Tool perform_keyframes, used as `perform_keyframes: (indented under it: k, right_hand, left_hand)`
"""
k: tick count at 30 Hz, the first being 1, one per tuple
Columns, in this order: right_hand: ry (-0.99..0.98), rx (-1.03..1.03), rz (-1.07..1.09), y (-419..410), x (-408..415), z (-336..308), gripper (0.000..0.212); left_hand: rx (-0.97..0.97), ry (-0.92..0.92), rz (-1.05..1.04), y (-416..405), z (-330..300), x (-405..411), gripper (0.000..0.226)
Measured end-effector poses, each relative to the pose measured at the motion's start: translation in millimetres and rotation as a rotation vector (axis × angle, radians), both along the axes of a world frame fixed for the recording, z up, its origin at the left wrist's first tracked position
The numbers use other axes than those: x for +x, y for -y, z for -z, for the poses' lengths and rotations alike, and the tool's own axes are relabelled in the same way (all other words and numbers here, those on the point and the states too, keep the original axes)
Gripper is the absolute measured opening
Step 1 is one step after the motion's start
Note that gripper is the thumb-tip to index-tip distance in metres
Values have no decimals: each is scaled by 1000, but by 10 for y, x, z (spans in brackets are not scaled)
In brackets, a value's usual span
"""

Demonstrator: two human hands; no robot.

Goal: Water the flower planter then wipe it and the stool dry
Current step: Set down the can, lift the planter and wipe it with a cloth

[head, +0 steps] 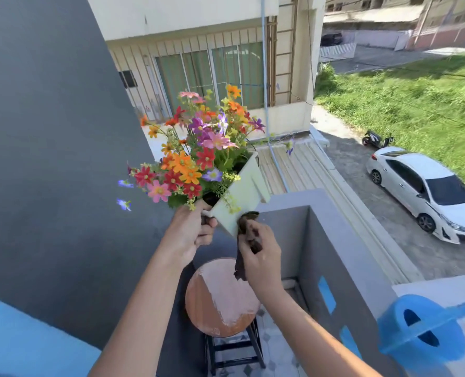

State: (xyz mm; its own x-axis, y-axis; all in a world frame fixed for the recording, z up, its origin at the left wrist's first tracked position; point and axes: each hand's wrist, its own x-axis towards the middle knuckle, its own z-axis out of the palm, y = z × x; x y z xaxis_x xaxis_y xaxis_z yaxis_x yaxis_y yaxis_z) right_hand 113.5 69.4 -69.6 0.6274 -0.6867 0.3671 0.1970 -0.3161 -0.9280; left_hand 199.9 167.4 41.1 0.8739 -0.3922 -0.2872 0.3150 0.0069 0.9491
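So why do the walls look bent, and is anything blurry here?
Head view: the wide-angle lens bows the building lines near the edges; hard sunlight half-shades the stool; the planter, left hand and right hand with its cloth look sharp, the watering can soft.

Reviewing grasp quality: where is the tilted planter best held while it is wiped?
Probably the near rim corner, from the left, as the left hand does: the planter tilts, flowers crowd the top, and the right hand needs its wall for the cloth.
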Motion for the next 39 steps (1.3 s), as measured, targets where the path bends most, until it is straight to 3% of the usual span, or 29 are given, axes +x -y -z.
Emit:
perform_keyframes:
  k: [5,11,13,16,20,23,25,28,31,35,39]
  right_hand:
    - [98,96,-48,-46,122,-320,20]
    - [162,-144,-6,13,150,-425,27]
    - [80,-57,-24,62,86,-296,23]
    - [-31,265,-59,71,-6,-237,21]
    - [75,247,-57,-32,57,-345,25]
    - [155,152,-7,-32,160,-575,40]
    - [192,134,13,32,230,-689,33]
    - [112,52,194,253,424,-594,22]
    - [-71,112,289,410,575,-387,22]
    - [-138,158,300,325,722,-294,21]
    - [-50,144,170,180,913,-516,20]
  left_hand:
    - [44,51,-24,65,-18,-20,22]
    - [-17,-26,-22,35,14,-60,25]
    - [-31,-27,-9,5,49,-60,25]
    - [-3,-9,-16,-17,70,-45,25]
    - [65,34,-37,0,114,-73,19]
    - [74,22,-44,21,179,-125,17]
    - [19,-16,-36,9,200,-135,16]
    - [-28,-7,37,-48,191,-145,21]
    - [-31,6,62,-96,217,-91,29]
    - [3,-26,64,-160,292,97,27]
    - [33,-69,84,-197,390,257,20]
